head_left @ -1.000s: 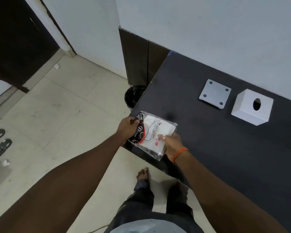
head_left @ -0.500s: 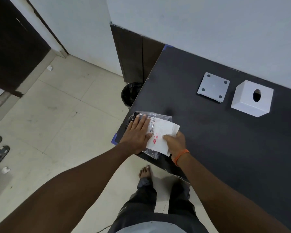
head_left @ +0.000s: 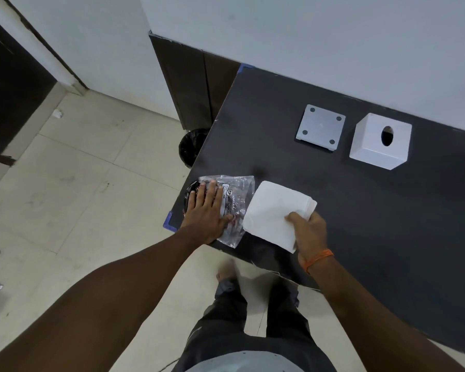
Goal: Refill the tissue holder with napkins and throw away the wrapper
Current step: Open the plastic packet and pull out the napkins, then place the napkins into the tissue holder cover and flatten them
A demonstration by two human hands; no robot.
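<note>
Napkins (head_left: 273, 210), a white folded stack, sit near the front left corner of the black table (head_left: 365, 226), pinched at their near edge by the right hand (head_left: 310, 233), thumb on top. Just left of them on the table, the clear wrapper (head_left: 238, 197) is pressed flat under the left hand (head_left: 204, 212), fingers straight. Toward the table's back edge stand the white tissue holder (head_left: 379, 146) and a grey base plate (head_left: 320, 127), well apart from the stack

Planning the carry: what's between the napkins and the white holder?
Nothing; the head view shows bare table between napkins and holder. The grey plate lies left of that path.
</note>
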